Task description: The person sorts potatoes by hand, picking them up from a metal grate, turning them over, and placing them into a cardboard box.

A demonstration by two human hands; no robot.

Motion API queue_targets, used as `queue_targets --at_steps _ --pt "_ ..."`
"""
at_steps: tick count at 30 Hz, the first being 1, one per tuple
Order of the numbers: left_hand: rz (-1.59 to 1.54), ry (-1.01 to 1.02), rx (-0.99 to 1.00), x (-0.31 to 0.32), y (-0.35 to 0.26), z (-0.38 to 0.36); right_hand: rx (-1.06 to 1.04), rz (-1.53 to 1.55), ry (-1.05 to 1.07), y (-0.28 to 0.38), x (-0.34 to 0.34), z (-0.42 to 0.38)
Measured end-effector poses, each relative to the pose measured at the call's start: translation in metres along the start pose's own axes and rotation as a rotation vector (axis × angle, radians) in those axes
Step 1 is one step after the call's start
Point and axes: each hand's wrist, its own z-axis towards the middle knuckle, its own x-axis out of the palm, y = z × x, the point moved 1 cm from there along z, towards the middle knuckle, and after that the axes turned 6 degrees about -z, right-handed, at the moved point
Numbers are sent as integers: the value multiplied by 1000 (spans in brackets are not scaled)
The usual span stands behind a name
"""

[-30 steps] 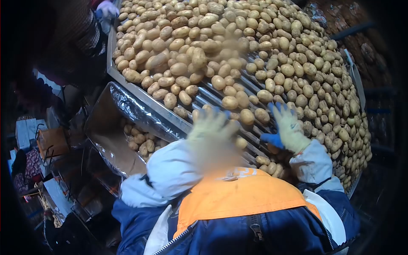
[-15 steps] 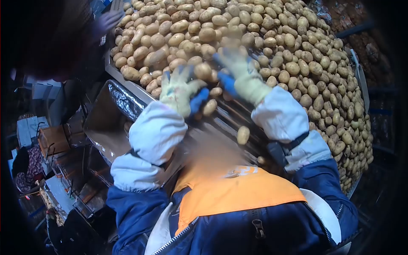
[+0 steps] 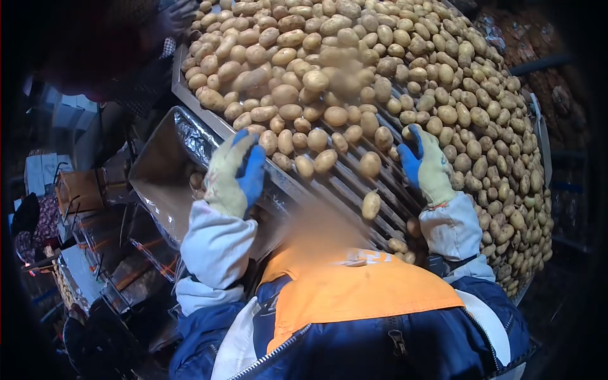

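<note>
My left hand (image 3: pixel 234 174), in a pale yellow-green fabric glove with a blue coated palm, is open, thumb apart from loosely curved fingers, and I see nothing gripped in it. It is at the silver-grey straight metal rim (image 3: pixel 197 106); I cannot tell whether it touches. My right hand (image 3: pixel 429 166), gloved the same way, is open too, its blue palm side turned toward 9 o'clock and its thumb spread from the fingers. I cannot tell whether its fingertips brush the potatoes beside them.

The broad heap of yellow-brown oval potatoes (image 3: pixel 474 115) spreads from 11 o'clock round to 5 o'clock of my right hand, and from 12 to 3 o'clock of my left. Between my hands, a few sit loosely scattered over the grey parallel metal bars (image 3: pixel 352 201). One pale yellow oval potato (image 3: pixel 371 205) lies apart from the others, at 8 o'clock from my right hand. Just beside my left hand, toward 9 o'clock, stands the brown cardboard box lined with shiny clear plastic (image 3: pixel 157 155), with more potatoes dimly visible inside
</note>
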Motion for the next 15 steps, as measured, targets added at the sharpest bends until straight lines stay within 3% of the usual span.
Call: queue_targets --at_steps 1,3,6,7,9,11,12,13,14,15 --pt "-7 1 -10 2 -3 -6 -31 190 75 4 7 2" --pt "-68 23 21 6 -13 -15 -164 -23 -20 27 22 0" --pt "-75 35 76 13 -21 -29 -101 451 254 54 40 12" --pt "-73 34 74 10 -23 -29 -104 452 257 65 33 16" --pt "-65 128 96 7 -30 -28 -195 735 159 82 11 21" --pt "-101 132 122 7 -27 -29 -114 696 23 47 -9 42" --pt "-72 116 139 9 -28 -28 -161 347 -147 17 -21 58" --pt "-46 98 158 11 -29 -27 123 565 -139 18 -42 58" --pt "-46 120 178 14 -30 -26 27 73 -277 -13 -61 72" --pt "-64 122 190 19 -33 -24 35 59 -291 -37 -79 86"
